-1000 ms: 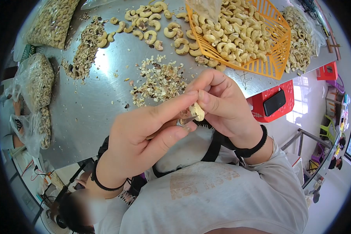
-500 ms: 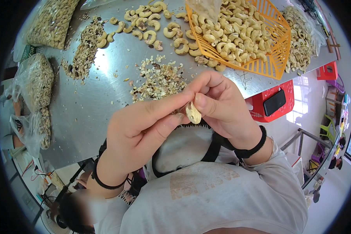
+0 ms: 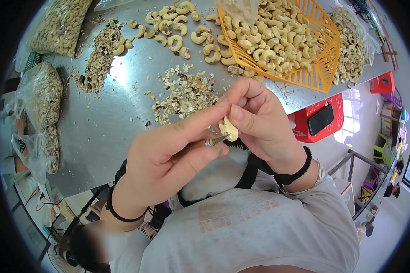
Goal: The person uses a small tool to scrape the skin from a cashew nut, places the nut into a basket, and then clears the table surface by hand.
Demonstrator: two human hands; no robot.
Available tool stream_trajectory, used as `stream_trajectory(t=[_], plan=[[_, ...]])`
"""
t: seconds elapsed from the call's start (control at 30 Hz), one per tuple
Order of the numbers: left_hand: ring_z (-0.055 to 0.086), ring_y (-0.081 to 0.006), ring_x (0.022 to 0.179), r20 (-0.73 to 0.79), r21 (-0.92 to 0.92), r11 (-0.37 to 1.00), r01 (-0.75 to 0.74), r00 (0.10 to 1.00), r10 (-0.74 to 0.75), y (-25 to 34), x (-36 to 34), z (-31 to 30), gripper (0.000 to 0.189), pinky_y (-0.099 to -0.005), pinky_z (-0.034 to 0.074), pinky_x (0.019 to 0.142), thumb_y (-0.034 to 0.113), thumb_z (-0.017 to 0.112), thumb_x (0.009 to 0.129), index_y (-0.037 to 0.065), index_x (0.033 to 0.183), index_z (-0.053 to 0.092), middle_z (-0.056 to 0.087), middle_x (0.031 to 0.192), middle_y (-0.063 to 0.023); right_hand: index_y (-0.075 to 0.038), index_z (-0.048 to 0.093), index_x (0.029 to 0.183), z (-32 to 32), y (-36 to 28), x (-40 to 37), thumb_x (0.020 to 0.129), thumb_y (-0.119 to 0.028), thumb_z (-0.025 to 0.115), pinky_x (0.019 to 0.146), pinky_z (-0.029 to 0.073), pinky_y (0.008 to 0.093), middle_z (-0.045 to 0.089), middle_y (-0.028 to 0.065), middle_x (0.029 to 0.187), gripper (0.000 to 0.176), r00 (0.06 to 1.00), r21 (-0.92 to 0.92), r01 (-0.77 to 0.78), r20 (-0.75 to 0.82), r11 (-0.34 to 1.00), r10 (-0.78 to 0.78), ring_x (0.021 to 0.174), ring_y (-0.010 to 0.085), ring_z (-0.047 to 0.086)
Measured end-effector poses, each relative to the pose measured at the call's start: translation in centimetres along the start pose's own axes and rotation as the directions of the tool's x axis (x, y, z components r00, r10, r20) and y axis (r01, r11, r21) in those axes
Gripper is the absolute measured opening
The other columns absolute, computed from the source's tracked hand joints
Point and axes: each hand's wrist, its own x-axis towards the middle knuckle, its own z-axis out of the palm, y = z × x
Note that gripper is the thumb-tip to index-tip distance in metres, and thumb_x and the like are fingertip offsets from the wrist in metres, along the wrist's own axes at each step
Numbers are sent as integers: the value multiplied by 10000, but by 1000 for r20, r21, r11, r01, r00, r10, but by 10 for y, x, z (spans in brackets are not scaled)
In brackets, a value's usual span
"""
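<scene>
My left hand [image 3: 168, 152] is closed round a small knife [image 3: 212, 141], its short metal blade touching a pale cashew nut [image 3: 229, 128]. Between thumb and bent fingers, my right hand [image 3: 262, 116] pinches that nut just right of the blade. Most of the knife's handle is hidden by the left fingers. Beyond both hands, a pile of pale and brown scraps [image 3: 187, 93] lies on the metal table [image 3: 93, 145]. Loose cashews [image 3: 174, 43] are scattered farther back.
An orange basket [image 3: 325, 75] of cashews stands back right, beside a bag of nuts [image 3: 351, 48]. Filled plastic bags [image 3: 61, 27] line the left side. A phone [image 3: 320, 120] lies on a red stool [image 3: 305, 132]. Another person's head [image 3: 84, 245] shows at lower left.
The knife blade has come into view against the nut. My left thumb and fingers have shifted slightly down and right, and the nut has turned a little.
</scene>
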Motion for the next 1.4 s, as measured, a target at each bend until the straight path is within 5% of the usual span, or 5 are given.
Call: stream_trajectory(t=[0.07, 0.9, 1.07, 1.17, 1.4], plan=[[577, -124, 731, -48, 70, 993, -91, 994, 95, -1, 1, 2, 373, -198, 432, 659, -23, 494, 758, 11, 1127, 453, 589, 832, -93, -35, 490, 800, 3, -1, 0, 754, -112, 588, 529, 381, 162, 563, 33, 715, 133, 1000, 21, 6, 12, 1000, -7, 601, 54, 488], [587, -137, 708, -33, 203, 964, -172, 983, 182, -3, 3, -2, 334, -206, 442, 614, -22, 507, 750, 13, 1082, 495, 601, 806, -100, -29, 487, 805, 1, 3, 1, 766, -102, 569, 546, 405, 178, 569, 48, 726, 116, 999, 25, 40, -23, 999, -39, 601, 69, 505], [443, -53, 495, -139, 38, 998, -40, 989, 45, -4, 2, 3, 288, -156, 341, 434, 55, 472, 792, -19, 1069, 497, 573, 718, -68, -28, 492, 812, 1, 0, 0, 765, -88, 566, 549, 405, 179, 569, 49, 730, 106, 1000, 36, -5, -9, 999, 6, 606, 71, 506], [510, -65, 592, -74, 12, 995, 103, 992, -102, 4, 0, -5, 305, -172, 403, 520, 3, 490, 772, 39, 1074, 514, 599, 793, -59, -28, 500, 815, -2, 3, 0, 767, -96, 566, 551, 402, 175, 570, 46, 730, 106, 1000, 23, -22, -2, 999, 22, 608, 65, 504], [529, -91, 618, -102, -14, 1000, 28, 994, -30, -3, 2, -2, 329, -189, 418, 561, 7, 515, 756, 47, 1083, 508, 593, 795, -63, -26, 513, 810, 0, 3, 1, 769, -110, 565, 549, 407, 171, 572, 38, 731, 107, 1000, 1, -19, -18, 1000, 19, 615, 63, 511]])
